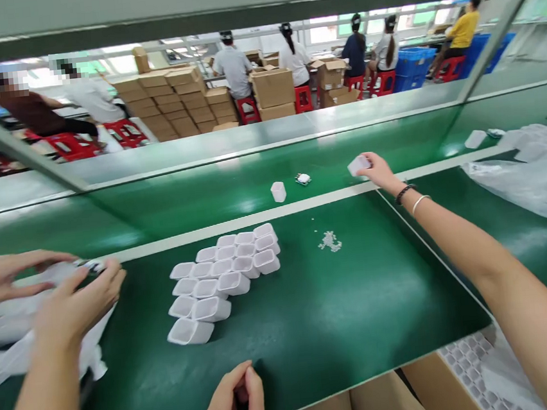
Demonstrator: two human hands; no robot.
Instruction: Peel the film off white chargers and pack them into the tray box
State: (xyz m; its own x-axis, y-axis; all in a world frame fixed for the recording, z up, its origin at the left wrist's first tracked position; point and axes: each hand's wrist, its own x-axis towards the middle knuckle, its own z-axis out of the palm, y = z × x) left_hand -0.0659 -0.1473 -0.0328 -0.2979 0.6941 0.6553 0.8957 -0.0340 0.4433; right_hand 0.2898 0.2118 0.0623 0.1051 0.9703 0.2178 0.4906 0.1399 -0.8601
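Note:
At the table's front edge, my left hand (234, 402) is closed, thumb and index pressed together; what they hold, if anything, is hidden. My right arm stretches to the far side, where my right hand (371, 170) grips a small white plastic cup (357, 165) over the green conveyor belt (195, 199). Left of it on the belt stand another white cup (279, 192) and a small electronic part (302, 179) with a white top. Several open white cups (209, 309) stand in slanting rows on the green table (309, 330). A little heap of tiny clear pieces (330, 241) lies right of them.
At left a co-worker's hands (76, 288) hold a small part above plastic bags (5, 327). A bag of cups (532, 173) lies at right. Below the table edge sits a carton of cups (473, 372). A pale rail (303, 206) borders the belt.

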